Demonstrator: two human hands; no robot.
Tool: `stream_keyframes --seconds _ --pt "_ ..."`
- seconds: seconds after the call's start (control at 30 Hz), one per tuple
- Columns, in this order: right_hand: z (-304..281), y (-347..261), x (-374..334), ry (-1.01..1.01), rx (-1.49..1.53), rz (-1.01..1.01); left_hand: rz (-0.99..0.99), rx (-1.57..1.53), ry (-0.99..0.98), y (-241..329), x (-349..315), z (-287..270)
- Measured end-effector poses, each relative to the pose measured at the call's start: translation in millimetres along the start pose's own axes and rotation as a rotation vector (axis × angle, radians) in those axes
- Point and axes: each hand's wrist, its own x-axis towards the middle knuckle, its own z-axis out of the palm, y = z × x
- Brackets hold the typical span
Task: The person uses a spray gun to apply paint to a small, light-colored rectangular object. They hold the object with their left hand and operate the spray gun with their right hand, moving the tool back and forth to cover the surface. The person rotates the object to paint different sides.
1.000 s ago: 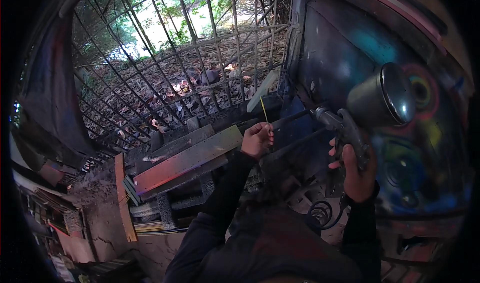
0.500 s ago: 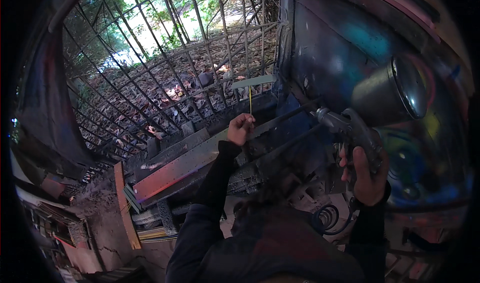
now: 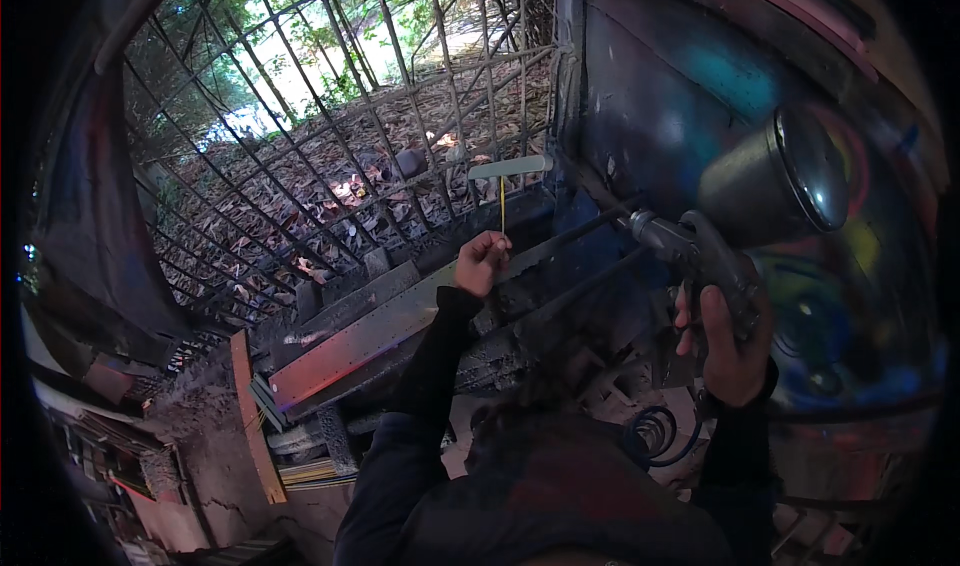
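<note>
Between the closed fingertips of my left hand (image 3: 483,263) stands a thin yellow stick (image 3: 502,206). A flat, pale grey-green strip (image 3: 511,168) sits crosswise on its upper end, making a T shape. My right hand (image 3: 735,351) is wrapped round the handle of a metal spray gun (image 3: 690,249), whose nozzle points left toward the strip, some way apart from it. A large silver paint cup (image 3: 770,178) is fixed to the gun and tilts up to the right. The trigger fingers are partly hidden behind the gun.
A long perforated board (image 3: 365,339) lies on a dusty ledge beneath my left arm. Behind it rises a barred metal grille (image 3: 410,86), with dry leaves beyond. A paint-stained panel (image 3: 690,76) stands at right. A coiled dark hose (image 3: 650,436) hangs below the gun, and a wooden slat (image 3: 256,416) stands left.
The strip has turned slightly on its stick and shows more of its flat face. My hands and the spray gun have barely shifted.
</note>
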Motion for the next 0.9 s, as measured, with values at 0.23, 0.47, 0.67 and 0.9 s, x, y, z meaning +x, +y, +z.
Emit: stream_keyframes --seconds 0.23,0.47,0.67,0.9 --pt "-2 1 2 0.026 0.037 0.017 0.012 0.033 -0.012 4 -3 -2" --pt "-13 5 15 0.038 0.050 0.094 0.307 0.315 0.119 12 -5 -13" --pt "-22 2 25 0.002 0.030 0.139 0.437 0.670 0.193 8 -10 -24" --pt "-15 -10 39 -0.028 -0.036 0.077 0.526 0.848 0.232 29 -21 -13"
